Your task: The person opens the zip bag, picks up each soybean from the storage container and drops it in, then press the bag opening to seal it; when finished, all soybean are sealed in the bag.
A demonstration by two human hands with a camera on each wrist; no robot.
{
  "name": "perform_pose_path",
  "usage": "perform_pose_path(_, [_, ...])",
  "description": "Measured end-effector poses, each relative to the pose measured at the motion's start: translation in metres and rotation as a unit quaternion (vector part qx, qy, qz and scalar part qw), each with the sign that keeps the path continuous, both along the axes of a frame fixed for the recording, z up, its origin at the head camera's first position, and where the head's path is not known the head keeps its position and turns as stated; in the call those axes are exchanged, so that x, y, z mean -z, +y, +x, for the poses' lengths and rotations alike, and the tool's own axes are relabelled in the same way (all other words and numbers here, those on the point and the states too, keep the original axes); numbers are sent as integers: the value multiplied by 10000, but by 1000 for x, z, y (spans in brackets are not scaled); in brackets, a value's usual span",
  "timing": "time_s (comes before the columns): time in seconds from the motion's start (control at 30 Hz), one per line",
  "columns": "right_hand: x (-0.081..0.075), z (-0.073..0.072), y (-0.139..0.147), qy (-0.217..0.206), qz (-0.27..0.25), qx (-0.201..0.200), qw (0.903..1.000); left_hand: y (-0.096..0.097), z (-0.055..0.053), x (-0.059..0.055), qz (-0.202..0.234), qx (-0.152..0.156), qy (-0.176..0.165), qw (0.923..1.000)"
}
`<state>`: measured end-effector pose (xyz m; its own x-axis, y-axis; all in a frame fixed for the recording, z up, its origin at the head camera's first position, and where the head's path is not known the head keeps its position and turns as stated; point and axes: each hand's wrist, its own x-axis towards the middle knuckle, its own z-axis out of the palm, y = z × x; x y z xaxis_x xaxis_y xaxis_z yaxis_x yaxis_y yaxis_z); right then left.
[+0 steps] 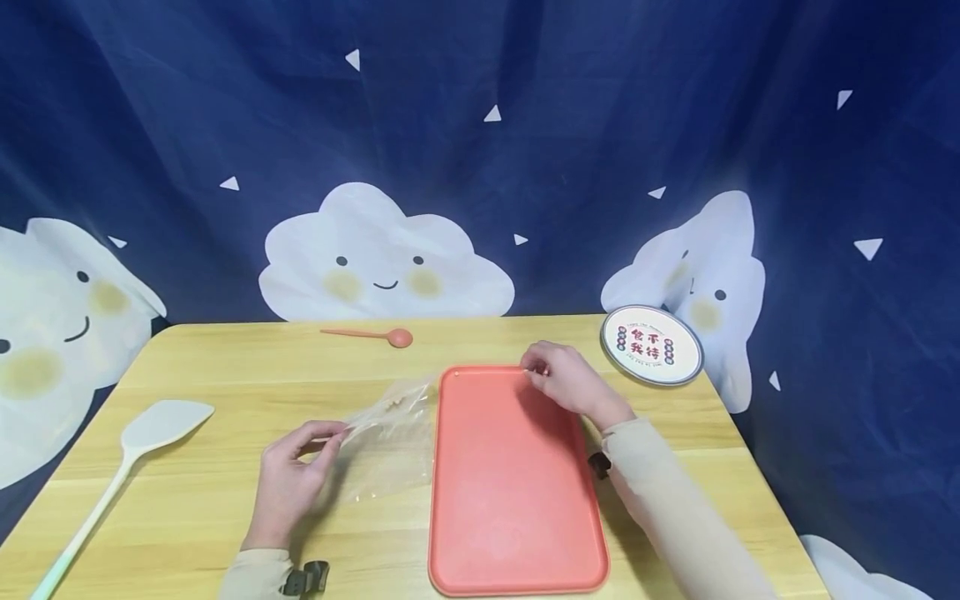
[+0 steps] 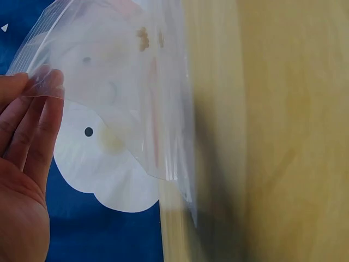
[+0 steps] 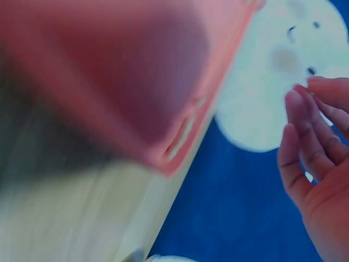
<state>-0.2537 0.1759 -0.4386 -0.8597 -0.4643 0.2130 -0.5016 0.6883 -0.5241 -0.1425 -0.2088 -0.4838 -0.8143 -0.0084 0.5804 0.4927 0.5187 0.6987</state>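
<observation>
My left hand (image 1: 295, 471) pinches the edge of a clear plastic zip bag (image 1: 390, 454) between thumb and fingers, lifting that side off the table. In the left wrist view the bag (image 2: 122, 82) hangs from the fingertips, with a small brown patch on or in it. The bag's far side meets the left edge of a red rectangular board (image 1: 510, 483) with a raised rim. At the board's far right corner is my right hand (image 1: 566, 375). In the right wrist view the right hand (image 3: 322, 147) has loosely bent fingers holding nothing, apart from the board (image 3: 180, 136), whose edge has a slot.
On the left of the wooden table (image 1: 225, 358) lies a white spatula (image 1: 161, 425) with a greenish handle end. A red spoon (image 1: 400, 337) is near the back edge. An oval plate (image 1: 651, 345) with printed characters sits at back right. Behind hangs a blue curtain (image 1: 420, 150).
</observation>
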Motion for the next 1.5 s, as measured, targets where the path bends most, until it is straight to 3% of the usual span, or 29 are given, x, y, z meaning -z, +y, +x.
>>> perform_pose_path(0.23, [-9,18,-36,-77,-1132,-287,9931,0,1,-3,126,-12,-10,9999])
perform_pose_path(0.47, [-13,31,-78,-238,-1858,-473,9812,0,1,-6,171,-18,78,9998])
perform_pose_path(0.6, [-16,33,-106,-355,-2139,-794,9730,0,2,-6,171,-9,93,9998])
perform_pose_path(0.8, [-13,30,-142,-149,-1949,-1255,9726,2,4,-11,166,-52,100,9998])
perform_pose_path(1.03, [-6,28,-162,20,-1447,-1207,9821,13,14,-39,224,20,-53,9997])
perform_pose_path(1.1, [-5,28,-164,31,-1209,-1194,9855,15,15,-42,188,-10,-52,9998])
perform_pose_path(1.23, [-6,29,-163,-1,-896,-1222,9885,11,12,-33,156,-58,67,9998])
perform_pose_path(1.4, [-10,29,-149,-54,-1216,-1157,9858,1,4,-10,166,-49,96,9998])
perform_pose_path(1.47, [-12,27,-139,-34,-1374,-1078,9846,-1,2,-6,167,-36,139,9998])
perform_pose_path(1.5, [-14,26,-134,-34,-1426,-1008,9846,0,4,-10,144,-47,152,9998])
